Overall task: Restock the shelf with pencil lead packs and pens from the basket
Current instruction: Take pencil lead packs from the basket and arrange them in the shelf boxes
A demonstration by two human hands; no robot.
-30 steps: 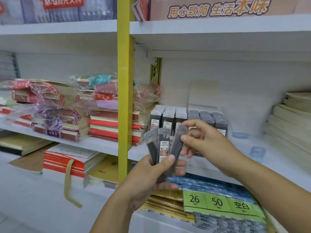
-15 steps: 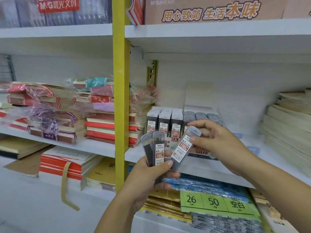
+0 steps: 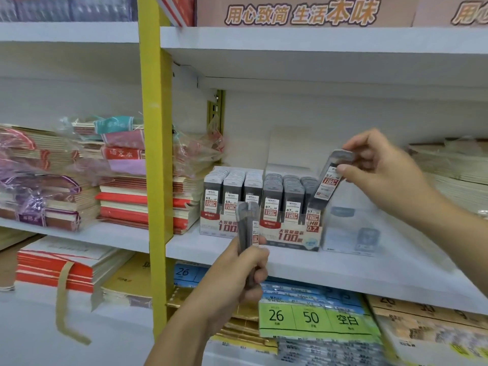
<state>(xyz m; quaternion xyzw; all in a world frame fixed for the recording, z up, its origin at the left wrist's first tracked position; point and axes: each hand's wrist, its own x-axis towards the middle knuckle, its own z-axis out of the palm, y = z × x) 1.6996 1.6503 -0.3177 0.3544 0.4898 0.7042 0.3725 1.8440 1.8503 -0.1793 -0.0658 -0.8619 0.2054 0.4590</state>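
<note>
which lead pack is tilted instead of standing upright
The single pack pinched in the right hand, leaning over the right end of the 0.7 display box. The packs in the left hand and the boxed packs stand upright.

A stationery shop is shown. White shelves (image 3: 343,270) are carried on a yellow upright (image 3: 155,154) and are stocked in bulk: notebooks (image 3: 124,204) are stacked in plastic-wrapped bundles, pencil lead packs (image 3: 272,196) are lined up in printed display boxes (image 3: 287,235), and packets (image 3: 311,317) marked 26 and 50 are piled below. A printed slogan (image 3: 301,11) is displayed along the top shelf.
</note>
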